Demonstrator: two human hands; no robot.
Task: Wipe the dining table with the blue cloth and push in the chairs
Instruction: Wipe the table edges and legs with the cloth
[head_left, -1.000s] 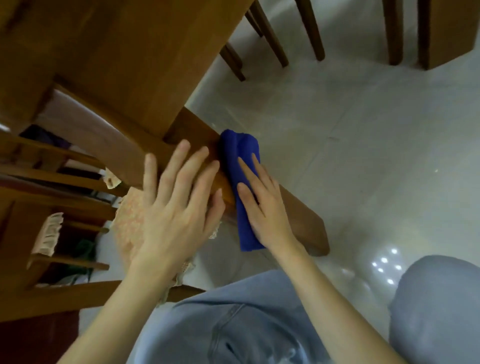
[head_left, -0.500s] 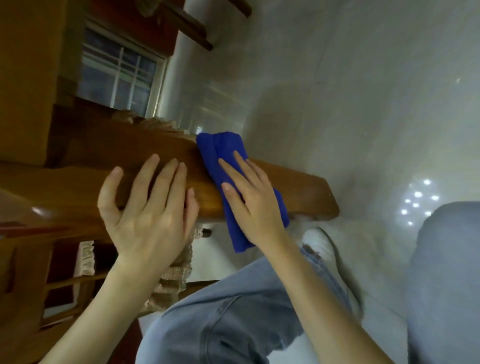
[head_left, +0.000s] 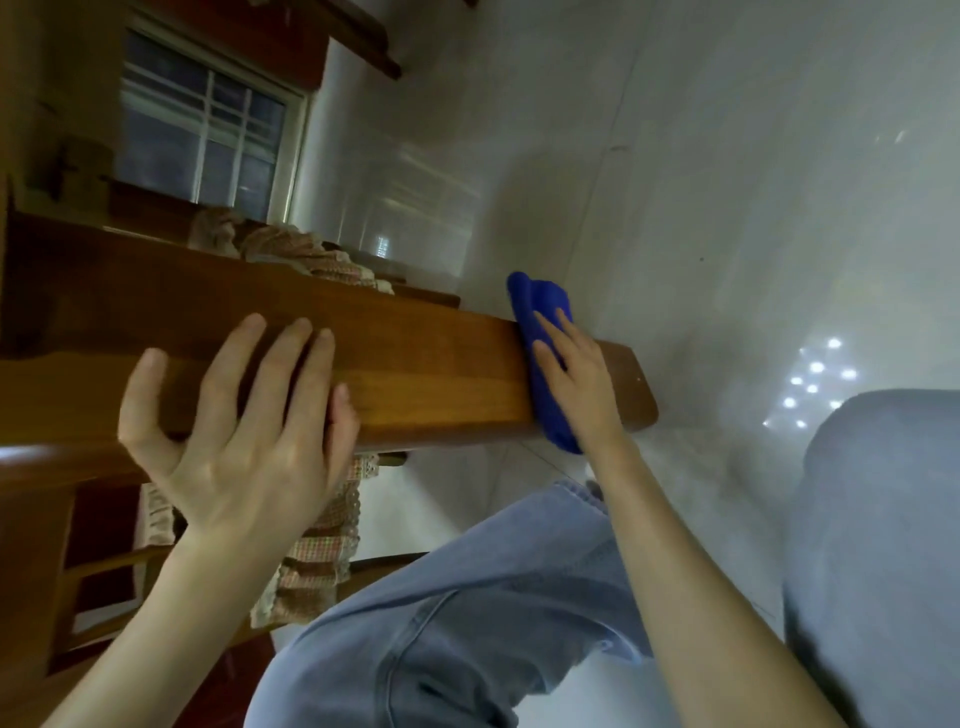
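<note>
Head view, tilted hard: the right hand (head_left: 576, 374) has slid the cloth (head_left: 543, 358) rightward along the wooden rail (head_left: 426, 374) since a second ago, almost to its rounded right end. Its fingers lie flat and extended, pressing the cloth, which wraps over the rail's far and near edges. The left hand (head_left: 244, 431) has shifted left; its spread fingers brace the rail, gripping nothing. This pass looks nearly finished. Glossy pale floor (head_left: 701, 208) reflects lights; a window (head_left: 208, 124) sits far left, and a checked cushion (head_left: 317, 540) hangs below the rail.
</note>
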